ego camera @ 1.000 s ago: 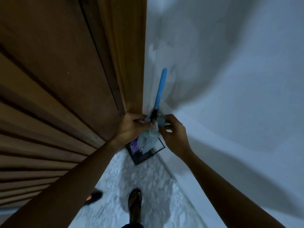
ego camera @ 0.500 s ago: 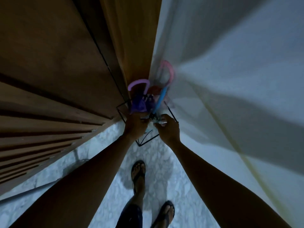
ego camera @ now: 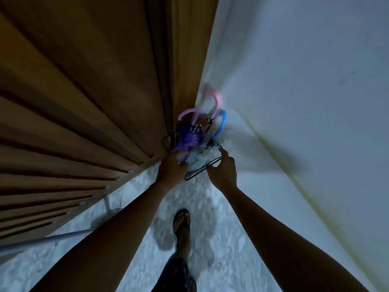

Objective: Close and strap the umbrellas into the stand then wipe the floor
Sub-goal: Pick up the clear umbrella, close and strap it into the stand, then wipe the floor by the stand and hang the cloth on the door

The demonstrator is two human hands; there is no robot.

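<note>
- At the floor corner between wooden door and wall, wire umbrella stand (ego camera: 196, 172) held three light, floppy umbrellas (ego camera: 189, 140).
- Left hand (ego camera: 171, 172) clamped on purple canopy; right hand (ego camera: 223, 170) apart, fingers loose at stand rim.
- Stiff hooked handles (ego camera: 222, 123) looked the best grip.

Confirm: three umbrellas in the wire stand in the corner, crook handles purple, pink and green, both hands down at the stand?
Not quite. In the head view the third handle is blue, not green. The rest holds: the purple handle and pink handle rise from the wire stand in the corner, with the left hand and right hand down at it.
</note>
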